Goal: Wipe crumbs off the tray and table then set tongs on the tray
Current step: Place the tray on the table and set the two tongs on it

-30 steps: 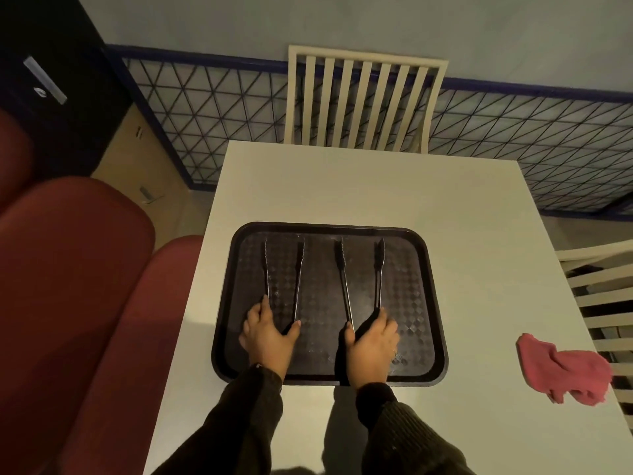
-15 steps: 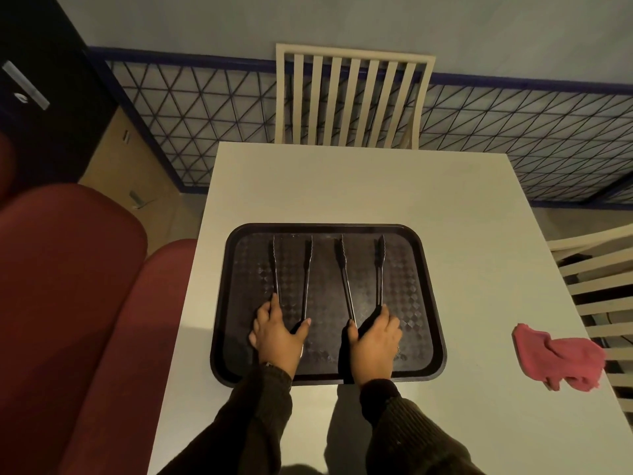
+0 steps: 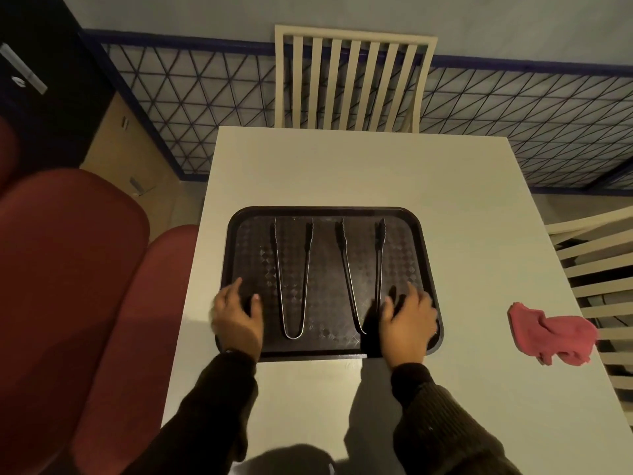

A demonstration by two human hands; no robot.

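Since half a sec ago: both hands off the tongs, slid outward toward tray sides; tongs left lying where set.

Left hand (image 3: 236, 317): fingers spread, loosely curled, holding nothing, over tray's near-left edge, a bit blurred. Can't tell if touching the rim. Right hand (image 3: 407, 320): fingers spread, empty, over near-right part of tray, thumb side just beside the right tongs' hinge end.

Left tongs (image 3: 293, 279): flat on tray, arms open in a V, hinge toward person, tips toward far edge. Apart from left hand, just to its right. Right tongs (image 3: 359, 272): same way round, hinge end partly hidden by right hand and its shadow; touching or not, can't tell. Both pairs well inside the tray (image 3: 329, 211), side by side, not crossing.

Tray square on the table (image 3: 342, 166), near its front half. Pink cloth (image 3: 551, 332) bunched at table's right edge, well apart from tray, untouched. No crumbs visible, but dim light and patterned tray make that hard to judge.

Risks, as a guess: right hand so close to hinge could nudge that pair askew on pulling back. Gripping tray edges and shifting it would slide loose tongs; smooth metal on plastic, little friction. Cloth near the table edge could drop if brushed.
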